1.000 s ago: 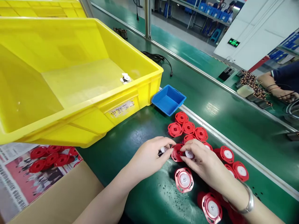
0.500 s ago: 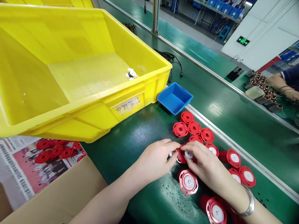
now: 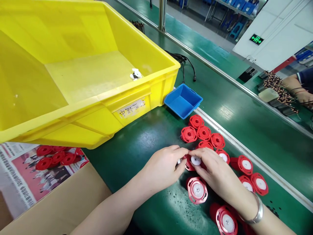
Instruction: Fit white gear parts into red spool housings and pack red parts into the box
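Both hands meet over a red round housing [image 3: 189, 164] on the green bench. My right hand [image 3: 212, 168] pinches a white toothed gear [image 3: 196, 160] at the housing's edge. Beside it, my left hand [image 3: 167, 164] is closed with its fingertips at the same housing, and a small white part [image 3: 179, 161] shows between its thumb and fingers. A red housing with a white gear in it [image 3: 197, 190] stands just below the hands. Farther back are several red housings with red centres [image 3: 189, 134]. More with white gears [image 3: 245, 164] stand to the right.
A large yellow bin [image 3: 144, 89] fills the left, with a small white piece [image 3: 135, 74] inside. Behind the housings sits a blue tray [image 3: 183, 101]. Red parts [image 3: 58, 157] lie on printed paper at lower left. Another person's hand [image 3: 304, 98] is at far right near wire bundles.
The view has shifted slightly. The white gear in my right hand has tilted or moved a little to the left; my left hand stays nearly still.
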A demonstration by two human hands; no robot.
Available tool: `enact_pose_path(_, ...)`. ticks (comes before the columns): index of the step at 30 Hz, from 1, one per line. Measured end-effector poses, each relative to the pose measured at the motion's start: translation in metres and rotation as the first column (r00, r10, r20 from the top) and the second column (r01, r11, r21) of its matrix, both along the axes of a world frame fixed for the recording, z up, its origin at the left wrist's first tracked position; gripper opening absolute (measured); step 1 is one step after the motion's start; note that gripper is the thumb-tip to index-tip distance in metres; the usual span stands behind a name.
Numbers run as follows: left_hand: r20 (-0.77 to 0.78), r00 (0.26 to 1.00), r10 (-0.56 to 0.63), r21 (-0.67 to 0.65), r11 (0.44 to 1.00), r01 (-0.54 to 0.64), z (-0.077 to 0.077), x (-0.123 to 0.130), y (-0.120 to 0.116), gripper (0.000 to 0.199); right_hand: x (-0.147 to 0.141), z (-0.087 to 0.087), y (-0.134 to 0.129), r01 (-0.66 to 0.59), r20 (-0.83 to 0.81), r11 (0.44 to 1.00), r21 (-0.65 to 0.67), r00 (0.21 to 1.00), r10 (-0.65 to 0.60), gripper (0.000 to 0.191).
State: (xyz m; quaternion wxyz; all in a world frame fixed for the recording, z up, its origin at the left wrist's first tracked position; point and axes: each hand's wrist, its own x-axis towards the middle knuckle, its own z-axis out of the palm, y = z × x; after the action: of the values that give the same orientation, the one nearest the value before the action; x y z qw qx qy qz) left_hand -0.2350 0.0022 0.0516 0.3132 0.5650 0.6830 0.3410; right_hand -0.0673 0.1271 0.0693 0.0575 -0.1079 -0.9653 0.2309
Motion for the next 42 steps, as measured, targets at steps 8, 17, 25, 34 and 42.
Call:
enact_pose_path(8, -0.003, 1.000, 0.000, 0.002, 1.000, 0.000, 0.000, 0.001, 0.001, 0.020, 0.003, -0.002, 0.000, 0.021, -0.003, 0.999, 0.032, 1.000, -0.021, 0.025)
enact_pose_path(17, 0.034, 0.999, 0.005, -0.008, 1.000, -0.005, 0.001, 0.001, 0.001, 0.027, 0.020, 0.011, -0.005, 0.057, -0.033, 0.997, 0.052, 0.998, -0.055, 0.044)
enact_pose_path(25, 0.019, 1.000, 0.014, -0.022, 1.000, -0.014, -0.001, 0.002, 0.001, 0.030, 0.037, 0.013, -0.013, 0.151, -0.191, 0.987, 0.056, 0.972, -0.138, 0.033)
enact_pose_path(34, 0.059, 0.997, 0.059, 0.021, 0.998, -0.060, -0.001, -0.001, -0.001, 0.029, 0.032, 0.002, -0.011, 0.132, -0.129, 0.990, 0.054, 0.984, -0.124, 0.040)
enact_pose_path(42, -0.096, 0.992, -0.085, -0.075, 0.994, 0.078, -0.001, 0.004, 0.000, 0.044, 0.026, -0.004, -0.018, 0.094, -0.070, 0.995, 0.039, 0.993, -0.091, 0.044)
